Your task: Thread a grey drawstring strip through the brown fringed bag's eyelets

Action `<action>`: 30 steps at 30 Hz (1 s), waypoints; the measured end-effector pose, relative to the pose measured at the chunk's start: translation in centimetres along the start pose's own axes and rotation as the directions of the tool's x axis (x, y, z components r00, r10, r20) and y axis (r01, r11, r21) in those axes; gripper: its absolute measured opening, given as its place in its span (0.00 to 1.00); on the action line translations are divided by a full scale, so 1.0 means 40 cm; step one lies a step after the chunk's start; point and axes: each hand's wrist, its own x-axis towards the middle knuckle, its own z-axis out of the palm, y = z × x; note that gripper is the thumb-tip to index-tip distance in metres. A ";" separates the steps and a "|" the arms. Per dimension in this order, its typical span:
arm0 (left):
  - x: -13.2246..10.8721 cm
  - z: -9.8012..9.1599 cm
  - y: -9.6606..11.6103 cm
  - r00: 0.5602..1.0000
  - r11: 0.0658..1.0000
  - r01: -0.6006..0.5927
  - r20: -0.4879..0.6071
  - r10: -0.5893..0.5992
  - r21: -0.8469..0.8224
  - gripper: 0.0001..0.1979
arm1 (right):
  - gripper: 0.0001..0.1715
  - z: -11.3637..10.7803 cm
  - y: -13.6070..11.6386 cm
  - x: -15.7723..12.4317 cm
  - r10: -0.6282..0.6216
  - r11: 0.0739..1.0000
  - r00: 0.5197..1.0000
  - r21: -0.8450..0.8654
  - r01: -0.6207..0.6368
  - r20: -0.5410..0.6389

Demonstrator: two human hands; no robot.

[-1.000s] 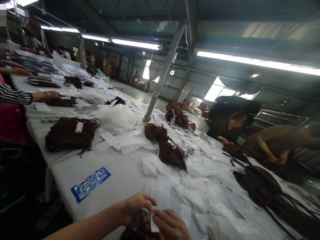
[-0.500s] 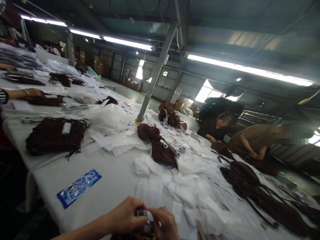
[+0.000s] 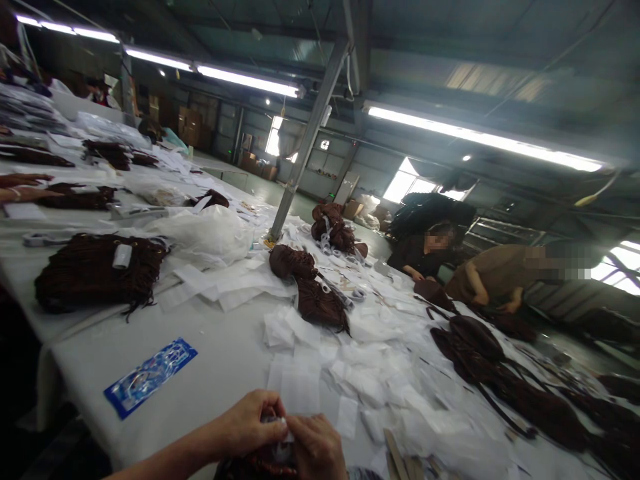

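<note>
Hands meet at the bottom edge of the head view, close to the near rim of the surface (image 3: 220, 360). The left hand (image 3: 247, 423) and right hand (image 3: 316, 448) face each other, fingertips touching. The fingers of both are narrowed to a pinch on a white tag (image 3: 277, 421), which sits between the two hands. Just below the tag a dark brown item (image 3: 260, 463) shows under the hands, mostly hidden, its shape unclear.

A blue packet (image 3: 150, 377) lies flat on the surface to the left of the hands, apart from them. White paper slips (image 3: 300, 387) are scattered just beyond the hands and spread to the right. A brown fringed bundle (image 3: 95, 270) rests farther left, with a small white label on top. A second brown bundle (image 3: 313, 293) lies mid-surface, near a clear plastic bag (image 3: 205, 233). Dark brown cords (image 3: 500, 373) trail along the right side. A slanted metal post (image 3: 305, 147) rises from the surface behind.

Two co-workers lean over the far right edge: a person in a brown top (image 3: 500, 273) and a person in dark clothes (image 3: 425, 250).
</note>
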 end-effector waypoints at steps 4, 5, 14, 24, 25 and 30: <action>-0.012 0.002 -0.005 0.996 0.988 -0.085 -0.007 0.087 0.125 0.07 | 0.24 0.005 -0.005 0.001 0.087 0.985 0.996 0.150 -0.090 0.021; -0.016 0.001 -0.003 0.995 0.986 -0.098 0.003 0.098 0.137 0.07 | 0.22 0.003 -0.010 0.002 0.124 0.962 0.992 0.239 -0.129 0.036; -0.021 0.012 0.010 0.997 0.977 -0.071 0.029 0.067 0.202 0.10 | 0.21 -0.003 -0.036 0.000 0.425 0.691 0.882 0.557 -0.461 0.203; -0.020 0.027 0.006 1.000 0.952 -0.016 0.015 0.012 0.305 0.09 | 0.25 0.052 -0.055 -0.029 0.421 0.889 0.905 0.224 -0.398 -0.061; -0.019 0.029 0.003 1.000 0.946 -0.019 0.000 0.020 0.322 0.09 | 0.26 0.052 -0.057 -0.026 0.434 0.876 0.899 0.261 -0.406 -0.054; -0.011 0.025 -0.006 0.999 0.958 -0.010 -0.048 0.025 0.288 0.09 | 0.33 0.018 -0.047 -0.016 0.532 0.760 0.847 0.430 -0.487 0.019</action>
